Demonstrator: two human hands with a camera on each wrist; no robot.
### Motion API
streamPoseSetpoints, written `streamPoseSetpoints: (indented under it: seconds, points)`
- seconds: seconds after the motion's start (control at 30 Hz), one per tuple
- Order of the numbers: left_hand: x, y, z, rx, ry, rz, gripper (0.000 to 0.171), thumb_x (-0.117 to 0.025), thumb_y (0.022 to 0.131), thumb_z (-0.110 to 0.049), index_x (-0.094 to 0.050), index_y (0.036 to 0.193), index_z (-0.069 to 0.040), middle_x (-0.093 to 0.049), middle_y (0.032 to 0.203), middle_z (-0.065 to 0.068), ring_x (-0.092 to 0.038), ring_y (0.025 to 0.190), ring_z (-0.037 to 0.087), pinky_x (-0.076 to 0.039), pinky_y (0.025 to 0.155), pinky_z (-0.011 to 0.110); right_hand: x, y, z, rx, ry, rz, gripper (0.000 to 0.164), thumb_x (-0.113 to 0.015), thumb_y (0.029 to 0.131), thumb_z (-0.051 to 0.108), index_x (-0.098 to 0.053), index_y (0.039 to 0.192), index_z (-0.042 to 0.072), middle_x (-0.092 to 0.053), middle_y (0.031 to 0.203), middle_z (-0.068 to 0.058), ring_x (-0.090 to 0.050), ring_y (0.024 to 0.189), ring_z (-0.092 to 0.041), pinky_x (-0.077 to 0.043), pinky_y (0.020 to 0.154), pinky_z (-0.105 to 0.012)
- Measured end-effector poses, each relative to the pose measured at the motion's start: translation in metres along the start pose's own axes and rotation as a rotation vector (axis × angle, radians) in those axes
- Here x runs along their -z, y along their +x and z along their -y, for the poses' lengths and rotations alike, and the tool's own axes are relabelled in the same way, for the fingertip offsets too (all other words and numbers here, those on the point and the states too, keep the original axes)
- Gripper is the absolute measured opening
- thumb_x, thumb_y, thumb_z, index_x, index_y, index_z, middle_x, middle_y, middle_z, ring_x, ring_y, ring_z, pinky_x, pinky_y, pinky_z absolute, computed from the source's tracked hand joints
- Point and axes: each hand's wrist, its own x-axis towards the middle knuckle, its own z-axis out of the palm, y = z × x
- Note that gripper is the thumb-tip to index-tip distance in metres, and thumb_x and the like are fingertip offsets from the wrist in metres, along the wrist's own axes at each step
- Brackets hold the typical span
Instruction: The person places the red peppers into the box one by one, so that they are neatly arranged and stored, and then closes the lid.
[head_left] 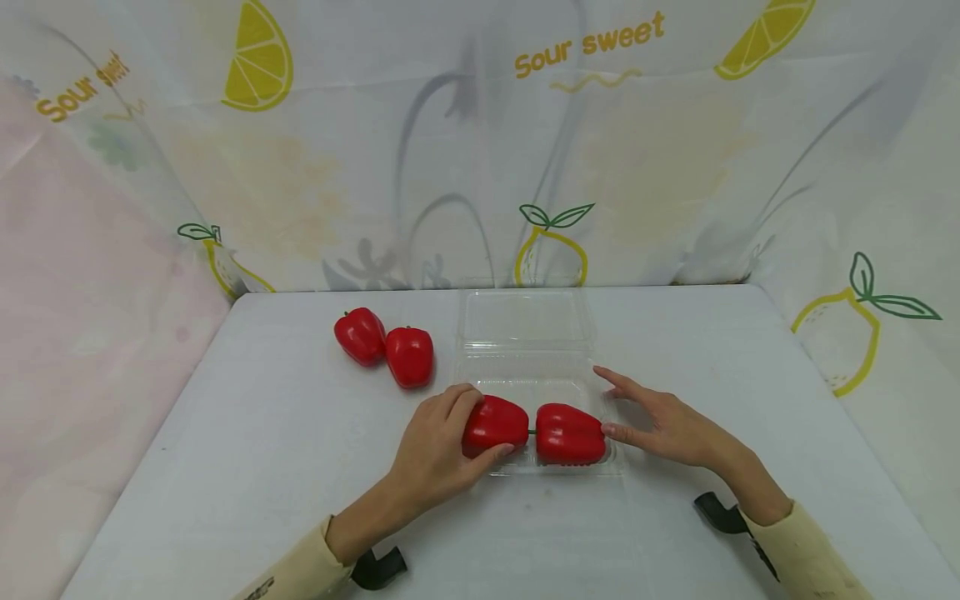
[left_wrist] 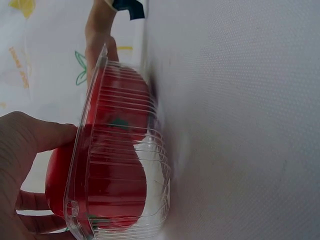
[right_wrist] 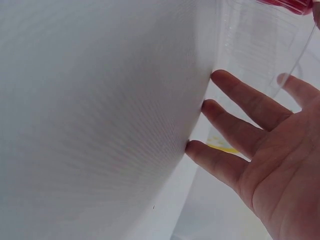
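Observation:
In the head view my left hand (head_left: pixel 442 437) holds a red bell pepper (head_left: pixel 497 423), its fingers over the far side and the thumb along the near side. That pepper lies in the near half of a clear plastic clamshell container (head_left: pixel 525 365). A second red bell pepper (head_left: pixel 570 435) lies to its right, their stems facing each other. My right hand (head_left: pixel 667 423) is spread at the container's right side, thumb at the rim beside the second pepper. The right wrist view shows its straight fingers (right_wrist: pixel 235 122) with tips at the tabletop.
Two more red bell peppers (head_left: pixel 360 337) stand side by side on the white table (head_left: pixel 262 433), left of the container. The clear lid (head_left: pixel 525 318) lies folded back toward the rear edge. A lemon-print cloth (head_left: pixel 337 167) hangs behind the table.

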Motion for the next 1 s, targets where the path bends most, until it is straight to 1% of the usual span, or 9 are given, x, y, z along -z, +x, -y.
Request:
streamPoseSetpoints:
  seconds: [0.2, 0.43, 0.6, 0.73, 0.87, 1.0]
  points:
    - [-0.0006, -0.001, 0.0008, -0.028, 0.014, 0.019, 0.07, -0.09, 0.065, -0.04, -0.057, 0.118, -0.009, -0.06, 0.118, 0.007, -0.058, 0.104, 0.021, -0.055, 0.084, 0.038, -0.0002, -0.0008, 0.0008, 0.0, 0.005, 0.002, 0.079, -0.067, 0.09, 0.047, -0.028, 0.156, 0.025, -0.057, 0.136, -0.012, -0.052, 0.126, -0.035, -0.041, 0.093, -0.069]
    - [-0.001, -0.0016, 0.0011, -0.051, 0.019, 0.041, 0.066, -0.089, 0.066, -0.04, -0.058, 0.116, -0.01, -0.059, 0.117, 0.006, -0.058, 0.102, 0.02, -0.055, 0.082, 0.036, -0.0002, -0.0013, 0.0005, 0.011, 0.002, 0.0, 0.078, -0.067, 0.09, 0.045, -0.029, 0.155, 0.023, -0.057, 0.135, -0.013, -0.052, 0.126, -0.035, -0.041, 0.093, -0.07]
    - [-0.0023, -0.0025, 0.0002, -0.044, 0.028, 0.064, 0.061, -0.089, 0.067, -0.04, -0.059, 0.113, -0.013, -0.058, 0.119, 0.006, -0.058, 0.103, 0.02, -0.055, 0.082, 0.036, -0.0003, -0.001, 0.0003, 0.006, -0.001, 0.004, 0.078, -0.066, 0.09, 0.046, -0.028, 0.156, 0.025, -0.057, 0.135, -0.013, -0.052, 0.126, -0.036, -0.041, 0.093, -0.07]
    - [-0.0037, -0.0028, 0.0011, -0.07, 0.047, 0.063, 0.059, -0.089, 0.067, -0.042, -0.061, 0.111, -0.015, -0.058, 0.119, 0.006, -0.057, 0.103, 0.019, -0.054, 0.083, 0.036, -0.0002, -0.0004, 0.0006, 0.006, -0.007, 0.006, 0.078, -0.066, 0.091, 0.046, -0.028, 0.156, 0.028, -0.057, 0.135, -0.014, -0.052, 0.125, -0.036, -0.042, 0.092, -0.068]
    - [-0.0028, -0.0025, 0.002, -0.103, 0.059, 0.065, 0.055, -0.087, 0.068, -0.043, -0.061, 0.109, -0.016, -0.058, 0.117, 0.006, -0.057, 0.102, 0.019, -0.053, 0.086, 0.038, 0.0007, -0.0002, 0.0013, 0.011, -0.005, 0.005, 0.077, -0.066, 0.091, 0.045, -0.028, 0.155, 0.026, -0.057, 0.135, -0.014, -0.052, 0.125, -0.036, -0.042, 0.092, -0.068]
    - [-0.0009, -0.0025, 0.003, -0.122, 0.068, 0.078, 0.054, -0.086, 0.069, -0.043, -0.061, 0.108, -0.017, -0.059, 0.118, 0.007, -0.057, 0.105, 0.02, -0.05, 0.092, 0.044, 0.0009, 0.0008, 0.0007, 0.026, -0.005, 0.004, 0.077, -0.066, 0.091, 0.044, -0.028, 0.156, 0.025, -0.057, 0.135, -0.015, -0.053, 0.124, -0.037, -0.042, 0.091, -0.069]
